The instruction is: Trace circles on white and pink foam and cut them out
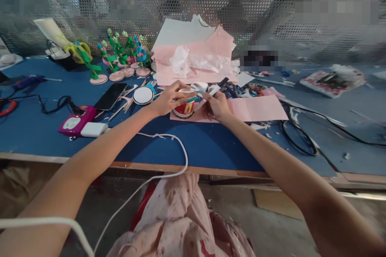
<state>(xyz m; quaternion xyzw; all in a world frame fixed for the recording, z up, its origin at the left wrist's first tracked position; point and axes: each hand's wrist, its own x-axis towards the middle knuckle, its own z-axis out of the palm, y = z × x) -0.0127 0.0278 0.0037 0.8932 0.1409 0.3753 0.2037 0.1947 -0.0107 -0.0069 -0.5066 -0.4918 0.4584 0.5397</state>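
Note:
My left hand (169, 98) pinches a thin teal strip (193, 98) above a small red-and-white pot (184, 109) that stands on a pink sheet (256, 108). My right hand (215, 103) is closed on a small white piece (212, 90) just right of the pot. Both hands meet over the pot in the middle of the blue table (211, 144).
Finished paper flowers on round bases (120, 58) stand at the back left, beside a phone (110, 96), a round white disc (143, 95), wooden sticks and a pink device (75, 122). Pink and white sheets (193, 54) pile behind. Black cables (301, 136) lie right; a white cable (177, 148) crosses the table edge.

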